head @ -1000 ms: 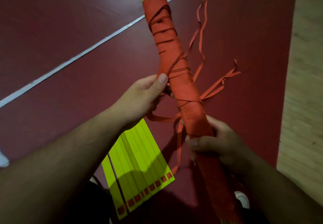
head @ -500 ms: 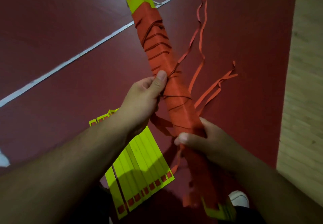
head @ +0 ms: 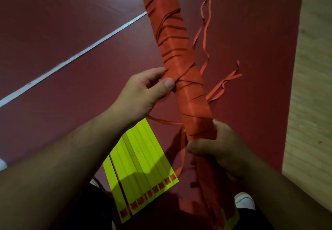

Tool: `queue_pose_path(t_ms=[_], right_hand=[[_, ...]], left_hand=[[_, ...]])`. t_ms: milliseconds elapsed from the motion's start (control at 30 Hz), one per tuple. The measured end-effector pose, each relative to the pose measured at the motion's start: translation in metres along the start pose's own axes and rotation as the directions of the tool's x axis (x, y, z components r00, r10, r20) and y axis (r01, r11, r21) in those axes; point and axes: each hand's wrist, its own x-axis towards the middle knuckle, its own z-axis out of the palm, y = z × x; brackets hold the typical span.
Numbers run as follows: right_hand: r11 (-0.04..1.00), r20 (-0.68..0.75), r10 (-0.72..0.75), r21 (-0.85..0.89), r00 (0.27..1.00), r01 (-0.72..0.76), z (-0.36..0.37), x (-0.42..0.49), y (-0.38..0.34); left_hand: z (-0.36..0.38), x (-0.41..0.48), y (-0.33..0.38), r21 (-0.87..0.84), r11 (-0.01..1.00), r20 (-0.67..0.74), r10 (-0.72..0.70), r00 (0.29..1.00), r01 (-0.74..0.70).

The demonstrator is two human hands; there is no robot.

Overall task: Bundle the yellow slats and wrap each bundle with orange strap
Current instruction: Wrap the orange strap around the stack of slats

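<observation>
A long bundle of yellow slats (head: 181,55), wound almost fully in orange strap, runs from the top centre down to the bottom right, held above the floor. Yellow shows only at its far tip and at its near end. My left hand (head: 143,93) holds the bundle's left side about midway, thumb pressed against the wrap. My right hand (head: 217,150) grips the bundle lower down, fingers curled round it. A loose orange strap tail (head: 182,150) hangs from the bundle between my hands. Several loose yellow slats (head: 143,167) lie side by side on the floor under my left forearm.
Loose orange strap pieces (head: 222,84) trail over the dark red floor (head: 71,95) right of the bundle. A white line (head: 75,57) crosses the floor diagonally. A pale wooden strip (head: 316,86) runs down the right side. A white shoe (head: 244,201) shows near the bottom.
The bundle has turned in my hands and swung slightly right at its far end. My left hand has shifted its hold up the wrap; my right hand keeps its grip.
</observation>
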Motion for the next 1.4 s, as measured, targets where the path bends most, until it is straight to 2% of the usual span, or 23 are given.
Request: queue_pose_path(t_ms=[67, 167, 300, 367, 433, 500, 567, 600, 667, 767, 833, 900, 967, 1100, 1233, 1333, 1400], right_hand=[[0.991, 0.09, 0.023, 0.131, 0.996, -0.035, 0.0, -0.002, -0.001], [0.96, 0.262, 0.067, 0.246, 0.963, -0.134, -0.003, -0.003, 0.003], [0.885, 0.567, 0.063, 0.349, 0.821, -0.309, -0.013, 0.002, 0.014], [0.889, 0.607, 0.066, 0.324, 0.792, -0.323, -0.015, 0.004, 0.015], [0.929, 0.481, 0.138, 0.241, 0.866, -0.282, -0.013, 0.005, 0.01], [0.974, 0.253, 0.156, 0.119, 0.955, -0.19, -0.01, 0.006, 0.006], [0.985, 0.026, 0.084, -0.153, 0.996, -0.079, -0.001, 0.007, 0.005], [0.958, -0.073, 0.028, -0.284, 0.997, -0.047, 0.003, 0.008, 0.007], [0.901, -0.228, -0.091, -0.433, 0.969, -0.017, 0.01, 0.008, 0.014], [0.851, -0.295, -0.2, -0.524, 0.934, 0.017, 0.01, 0.009, 0.017], [0.903, -0.267, -0.156, -0.429, 0.951, 0.028, 0.005, 0.009, 0.014], [0.962, -0.212, -0.09, -0.271, 0.973, 0.03, 0.002, 0.007, 0.008], [0.994, -0.143, -0.049, -0.108, 0.989, 0.033, 0.002, 0.004, 0.004], [0.985, 0.03, 0.008, 0.172, 1.0, -0.013, 0.003, -0.001, 0.002], [0.948, 0.252, 0.036, 0.297, 0.967, -0.113, 0.003, -0.004, 0.003], [0.915, 0.383, 0.023, 0.365, 0.923, -0.174, -0.002, -0.007, -0.001], [0.923, 0.354, 0.055, 0.338, 0.934, -0.183, -0.006, -0.003, -0.004]], left_hand=[[0.002, -0.002, -0.004, 0.02, 1.0, 0.035, 0.017, 0.999, -0.018], [0.005, -0.005, -0.012, -0.109, 0.99, 0.116, -0.075, 0.99, 0.088], [0.005, -0.012, -0.011, -0.274, 0.92, 0.34, -0.181, 0.923, 0.281], [0.007, -0.013, -0.012, -0.315, 0.904, 0.348, -0.172, 0.922, 0.288], [0.009, -0.012, -0.013, -0.311, 0.913, 0.219, -0.201, 0.955, 0.263], [0.013, -0.009, -0.01, -0.274, 0.929, 0.045, -0.247, 0.968, 0.25], [0.018, -0.008, -0.008, -0.163, 0.956, -0.101, -0.263, 0.96, 0.244], [0.021, -0.009, -0.006, -0.091, 0.969, -0.17, -0.244, 0.955, 0.231], [0.026, -0.01, -0.009, 0.006, 0.981, -0.247, -0.187, 0.951, 0.194], [0.019, -0.007, -0.013, 0.13, 0.982, -0.223, -0.108, 0.969, 0.14], [0.007, -0.003, -0.014, 0.162, 0.985, -0.11, -0.047, 0.993, 0.064], [-0.002, 0.0, -0.014, 0.104, 0.994, -0.011, -0.026, 1.0, 0.027], [-0.003, 0.0, -0.011, 0.015, 0.999, -0.001, -0.049, 0.999, 0.049], [-0.002, -0.001, -0.011, -0.135, 0.984, 0.053, -0.11, 0.993, 0.116], [0.001, -0.007, -0.008, -0.169, 0.971, 0.202, -0.135, 0.97, 0.171], [0.007, -0.011, -0.008, -0.205, 0.965, 0.174, -0.126, 0.977, 0.161], [0.01, -0.011, -0.008, -0.201, 0.964, 0.081, -0.16, 0.984, 0.174]])
